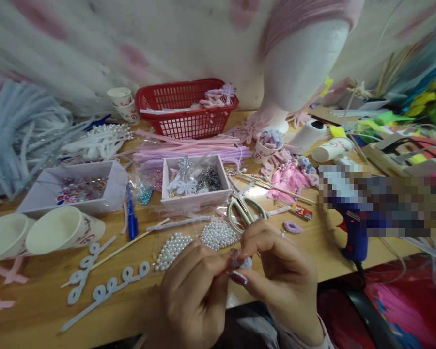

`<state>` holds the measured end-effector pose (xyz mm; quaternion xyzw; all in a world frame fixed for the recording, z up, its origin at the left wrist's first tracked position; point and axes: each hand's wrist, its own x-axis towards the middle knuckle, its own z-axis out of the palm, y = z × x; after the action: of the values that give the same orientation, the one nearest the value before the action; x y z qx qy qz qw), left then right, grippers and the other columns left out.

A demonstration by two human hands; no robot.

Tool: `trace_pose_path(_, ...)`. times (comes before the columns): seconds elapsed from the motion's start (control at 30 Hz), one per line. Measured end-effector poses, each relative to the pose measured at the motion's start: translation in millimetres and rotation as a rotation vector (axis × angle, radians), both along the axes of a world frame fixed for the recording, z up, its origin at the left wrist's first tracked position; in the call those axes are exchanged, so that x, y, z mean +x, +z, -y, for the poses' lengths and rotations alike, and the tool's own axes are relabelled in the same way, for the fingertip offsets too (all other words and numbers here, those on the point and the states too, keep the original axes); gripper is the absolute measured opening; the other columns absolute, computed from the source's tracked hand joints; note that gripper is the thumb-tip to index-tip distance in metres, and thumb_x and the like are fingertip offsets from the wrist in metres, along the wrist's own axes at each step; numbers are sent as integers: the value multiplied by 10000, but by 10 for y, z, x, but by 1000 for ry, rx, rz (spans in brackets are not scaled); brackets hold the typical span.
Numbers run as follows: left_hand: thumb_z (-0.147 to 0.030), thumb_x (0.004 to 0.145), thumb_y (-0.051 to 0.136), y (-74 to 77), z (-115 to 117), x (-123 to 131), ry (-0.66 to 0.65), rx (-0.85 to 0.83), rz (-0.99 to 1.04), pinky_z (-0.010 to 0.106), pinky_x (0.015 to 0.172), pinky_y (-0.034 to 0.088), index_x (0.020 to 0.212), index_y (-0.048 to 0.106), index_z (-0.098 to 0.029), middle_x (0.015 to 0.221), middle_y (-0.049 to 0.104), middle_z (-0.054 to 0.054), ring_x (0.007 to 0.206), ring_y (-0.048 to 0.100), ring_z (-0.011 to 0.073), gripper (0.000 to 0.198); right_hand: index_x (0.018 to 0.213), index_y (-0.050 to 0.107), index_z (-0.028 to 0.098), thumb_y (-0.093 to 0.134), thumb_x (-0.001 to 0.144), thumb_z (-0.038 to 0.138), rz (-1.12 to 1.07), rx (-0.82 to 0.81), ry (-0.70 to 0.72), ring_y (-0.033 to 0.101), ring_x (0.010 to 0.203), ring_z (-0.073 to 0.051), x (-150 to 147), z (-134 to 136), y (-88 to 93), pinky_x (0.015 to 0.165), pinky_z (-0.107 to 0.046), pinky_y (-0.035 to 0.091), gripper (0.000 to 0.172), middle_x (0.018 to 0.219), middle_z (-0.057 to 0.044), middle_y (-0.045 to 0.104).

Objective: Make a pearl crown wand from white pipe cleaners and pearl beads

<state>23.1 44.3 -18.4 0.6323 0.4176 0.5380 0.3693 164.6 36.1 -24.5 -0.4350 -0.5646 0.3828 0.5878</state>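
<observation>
Close together at the table's front edge, both hands pinch one small pale, greyish-white piece (244, 262). My left hand (199, 286) has its fingers curled, with the fingertips at the piece's left side. My right hand (281, 276) holds its right side between thumb and fingers; the piece is mostly covered, so its shape is unclear. Behind the hands lie white pearl beads (220, 235) and scissors with pale handles (245, 213). Two curled pale fuzzy stems (121, 281) rest to the left, beside a thin wooden stick (119, 249).
A red basket (189, 121) stands at the back, near a white mannequin form (301, 63). White boxes (196, 198) of ornaments, paper cups (58, 232) and a blue pen (131, 218) are nearer. A blue glue gun (356, 237) stands at the right, beyond a lighter (302, 212).
</observation>
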Motion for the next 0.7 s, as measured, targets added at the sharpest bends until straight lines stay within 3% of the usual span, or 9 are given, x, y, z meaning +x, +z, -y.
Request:
trace_pose_path(0.07,-70,820,635,-15,3,-3,-44,-40,8,270,610,427,789,733,-243,654,653,23,607,573,176,201,852,669,237,785,798,245,-33,-56,56,513,737,-154,20,-4,18,676,-272,433,128,770,6,569)
trace_pose_path(0.17,-122,832,655,-37,-11,-17,-85,-145,19,244,580,418,742,702,-229,644,617,9,603,571,159,148,886,682,235,795,770,416,-153,-164,160,514,775,-166,53,-19,20,712,-281,449,243,846,-13,555)
trace_pose_path(0.27,-152,830,671,-47,-23,-18,-86,-235,55,232,575,412,699,680,-216,651,616,12,617,573,157,146,932,691,235,726,806,503,-322,-191,168,516,824,-180,61,-54,-3,722,-290,461,298,942,-40,531)
trace_pose_path(0.4,-218,828,691,-47,-22,-6,-82,-333,101,221,552,392,667,685,-199,628,584,9,595,539,145,163,819,658,231,717,833,432,-438,-153,-2,502,778,-171,57,-125,-21,702,-292,455,209,867,-26,507)
trace_pose_path(0.47,-266,809,725,-41,-21,-6,-65,-409,144,214,559,400,658,696,-189,636,583,10,600,538,138,172,745,606,224,723,829,429,-464,-140,-93,474,724,-158,79,-152,-17,660,-284,447,251,819,-12,475)
trace_pose_path(0.57,-388,754,784,-21,-31,-14,-81,-634,295,181,501,396,668,710,-169,602,593,6,531,511,102,246,694,514,223,625,899,443,-447,-108,-197,438,691,-158,152,-155,1,633,-287,445,320,788,-4,423)
trace_pose_path(0.7,-492,659,838,19,-52,-31,-149,-887,486,134,391,364,706,703,-150,547,621,3,428,496,67,371,634,427,218,478,983,390,-319,38,-365,436,730,-180,284,-80,20,707,-316,437,392,740,-8,388)
